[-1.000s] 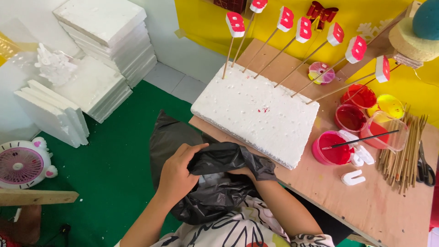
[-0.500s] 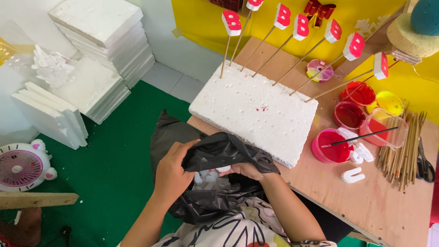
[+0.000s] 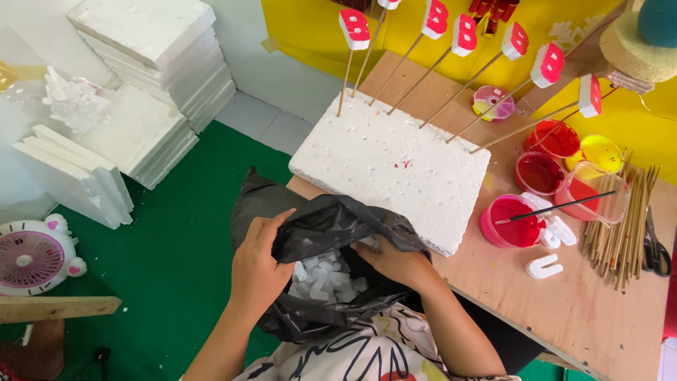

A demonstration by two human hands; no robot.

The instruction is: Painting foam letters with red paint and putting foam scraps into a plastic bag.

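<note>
- The left hand [image 3: 255,271] is now pulling the black bag [image 3: 331,229] open, fingers clamped on its rim, exposing white foam letters [image 3: 324,276].
- The right hand [image 3: 396,262] is reaching inside; its fingers are hidden.

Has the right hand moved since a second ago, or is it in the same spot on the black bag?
Yes. The right hand has gone from the bag's top fold down into the open black bag, nearer the corner of the foam block.
</note>
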